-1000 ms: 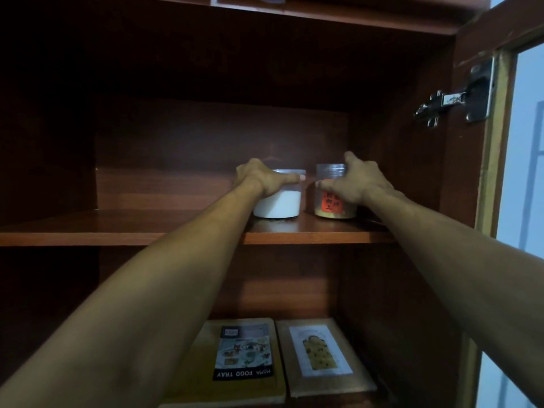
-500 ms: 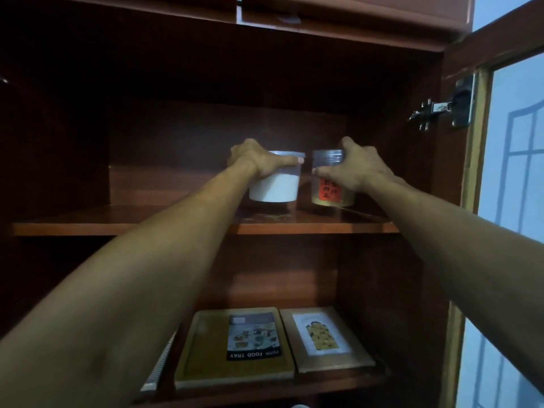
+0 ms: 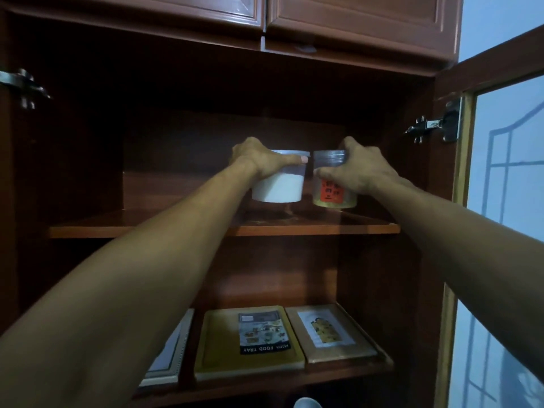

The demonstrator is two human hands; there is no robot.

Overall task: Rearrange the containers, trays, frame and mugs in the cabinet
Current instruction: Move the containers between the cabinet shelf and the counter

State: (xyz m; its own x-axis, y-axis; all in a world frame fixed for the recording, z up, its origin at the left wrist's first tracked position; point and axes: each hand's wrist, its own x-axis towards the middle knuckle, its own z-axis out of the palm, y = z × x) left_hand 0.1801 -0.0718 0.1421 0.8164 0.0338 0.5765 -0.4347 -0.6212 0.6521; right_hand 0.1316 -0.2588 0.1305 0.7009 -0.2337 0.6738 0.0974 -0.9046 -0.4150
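White container (image 3: 279, 189) and clear jar (image 3: 334, 198) hang side by side, close but apart, over the right half of the upper shelf (image 3: 141, 226). Both seem raised just off the board, and a faint reflection lies under the white one. The left hand (image 3: 259, 161) grips the white container from above, fingers curled round its rim and thumb along the front. The right hand (image 3: 360, 172) is wrapped round the clear jar near its lid, above a red label and yellowish contents.

The cabinet is dark reddish wood, dim inside, with a glossy shelf board. The open door (image 3: 503, 92) on the right has a glazed panel, and a pale bluish wall shows beyond it. Two closed upper doors (image 3: 362, 13) run across the top. Two metal hinges show, one on each side: the right hinge (image 3: 435, 126) and the left hinge (image 3: 25, 86).

On the lower shelf (image 3: 265, 382) three flat pieces lie in a row. A pale frame (image 3: 172, 353) is at the left, partly hidden by the forearm. A yellowish food tray (image 3: 220, 343) with a printed label is in the middle. A wooden tray (image 3: 357, 347) bearing a picture label is at the right, touching its neighbour. Below, at the bottom edge, one white rounded object (image 3: 306, 403) peeks in; I cannot tell what it is.
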